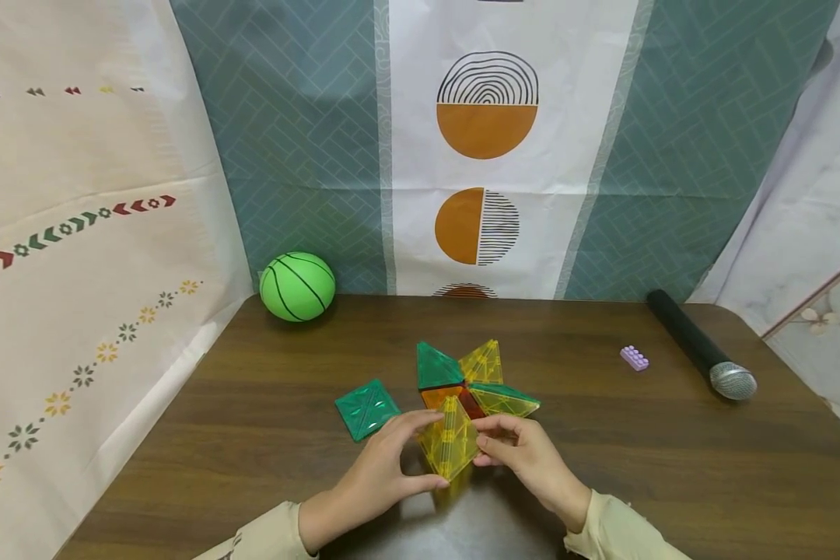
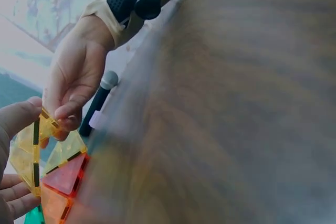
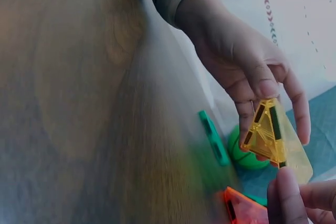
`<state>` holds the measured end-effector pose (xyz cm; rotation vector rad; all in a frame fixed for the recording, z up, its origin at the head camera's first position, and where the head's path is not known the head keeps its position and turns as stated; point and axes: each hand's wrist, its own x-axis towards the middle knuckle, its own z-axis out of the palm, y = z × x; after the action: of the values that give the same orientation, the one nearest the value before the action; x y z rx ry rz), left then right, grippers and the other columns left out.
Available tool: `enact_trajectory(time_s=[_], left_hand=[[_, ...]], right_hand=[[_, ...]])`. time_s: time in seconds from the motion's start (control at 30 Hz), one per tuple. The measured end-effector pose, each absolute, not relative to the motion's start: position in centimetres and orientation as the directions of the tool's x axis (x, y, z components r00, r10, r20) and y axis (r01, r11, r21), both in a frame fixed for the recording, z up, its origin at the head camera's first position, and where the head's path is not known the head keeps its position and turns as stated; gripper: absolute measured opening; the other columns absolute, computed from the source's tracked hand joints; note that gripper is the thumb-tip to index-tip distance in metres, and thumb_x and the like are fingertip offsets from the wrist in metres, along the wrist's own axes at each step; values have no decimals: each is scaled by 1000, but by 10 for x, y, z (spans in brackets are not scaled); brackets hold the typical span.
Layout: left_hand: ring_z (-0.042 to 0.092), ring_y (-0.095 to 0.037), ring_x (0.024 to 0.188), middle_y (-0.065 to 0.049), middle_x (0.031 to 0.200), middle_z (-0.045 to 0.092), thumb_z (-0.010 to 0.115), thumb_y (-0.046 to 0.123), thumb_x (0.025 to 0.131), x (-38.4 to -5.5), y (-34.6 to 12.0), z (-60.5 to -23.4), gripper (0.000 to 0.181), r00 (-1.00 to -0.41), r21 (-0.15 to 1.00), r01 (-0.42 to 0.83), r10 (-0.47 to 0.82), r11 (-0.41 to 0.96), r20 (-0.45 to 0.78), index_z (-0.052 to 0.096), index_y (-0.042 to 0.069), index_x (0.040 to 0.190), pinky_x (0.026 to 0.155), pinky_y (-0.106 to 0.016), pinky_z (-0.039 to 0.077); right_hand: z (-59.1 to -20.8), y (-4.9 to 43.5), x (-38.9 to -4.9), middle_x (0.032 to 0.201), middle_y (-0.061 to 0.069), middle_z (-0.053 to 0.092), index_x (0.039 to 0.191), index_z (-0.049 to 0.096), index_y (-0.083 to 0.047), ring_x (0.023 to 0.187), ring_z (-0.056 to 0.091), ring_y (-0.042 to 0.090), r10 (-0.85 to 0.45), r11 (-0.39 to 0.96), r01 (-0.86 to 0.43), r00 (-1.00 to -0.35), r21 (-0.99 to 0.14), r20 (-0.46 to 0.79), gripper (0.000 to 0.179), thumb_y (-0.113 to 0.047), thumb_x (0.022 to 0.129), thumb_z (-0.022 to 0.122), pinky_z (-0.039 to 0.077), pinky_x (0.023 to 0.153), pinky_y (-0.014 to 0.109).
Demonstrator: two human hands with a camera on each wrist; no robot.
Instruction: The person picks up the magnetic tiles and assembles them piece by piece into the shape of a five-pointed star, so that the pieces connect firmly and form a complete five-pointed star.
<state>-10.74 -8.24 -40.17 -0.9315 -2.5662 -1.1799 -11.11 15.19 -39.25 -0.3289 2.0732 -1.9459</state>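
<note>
Both hands hold a pair of see-through yellow triangular magnetic tiles (image 1: pixel 450 443) joined along one edge and folded at an angle. My left hand (image 1: pixel 385 465) grips the pair between the thumb at its near corner and fingers at its far side. The thumb and fingertips of my right hand (image 1: pixel 530 457) pinch its right corner. Just behind, a star-like group of magnetic tiles lies on the table: a green tile (image 1: pixel 437 367), a yellow tile (image 1: pixel 484 363), a green-and-yellow point (image 1: pixel 505 400), a red tile (image 2: pixel 67 174) and an orange tile (image 2: pixel 54 204). The held pair partly hides this group in the head view.
A green square of tiles (image 1: pixel 367 410) lies left of the group. At the table's back left is a green ball (image 1: pixel 297 287). Toward the right are a small lilac building brick (image 1: pixel 634 358) and a microphone (image 1: pixel 700 342). Patterned cloth (image 1: pixel 308 140) hangs behind the table.
</note>
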Motion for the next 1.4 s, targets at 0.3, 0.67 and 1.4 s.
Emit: enact_trajectory(time_s=[0.3, 0.67, 1.4], left_hand=[[60, -19, 100, -4, 123, 61, 81, 31, 75, -124, -65, -406, 60, -823, 756, 523, 464, 394, 328, 59, 10, 127, 87, -31, 54], [60, -22, 99, -8, 113, 61, 79, 30, 79, -130, -56, -407, 53, -874, 819, 410, 429, 401, 228, 59, 6, 122, 85, -29, 54], [55, -19, 102, -5, 121, 56, 76, 37, 80, -125, -49, -411, 59, -861, 712, 465, 456, 527, 224, 55, 10, 128, 83, -25, 52]], right_hand=[[-396, 159, -114, 100, 19, 60, 121, 51, 20, 79, 64, 9, -270, 118, 5, -962, -993, -37, 37, -2, 91, 59, 59, 76, 27], [-399, 163, -116, 99, 20, 62, 117, 56, 17, 80, 64, 11, -217, 197, -30, -976, -980, -14, 35, -2, 89, 62, 59, 76, 27], [-395, 158, -108, 104, 10, 65, 114, 68, -3, 76, 65, 6, -119, 519, -116, -991, -847, 63, 30, -8, 84, 67, 52, 64, 18]])
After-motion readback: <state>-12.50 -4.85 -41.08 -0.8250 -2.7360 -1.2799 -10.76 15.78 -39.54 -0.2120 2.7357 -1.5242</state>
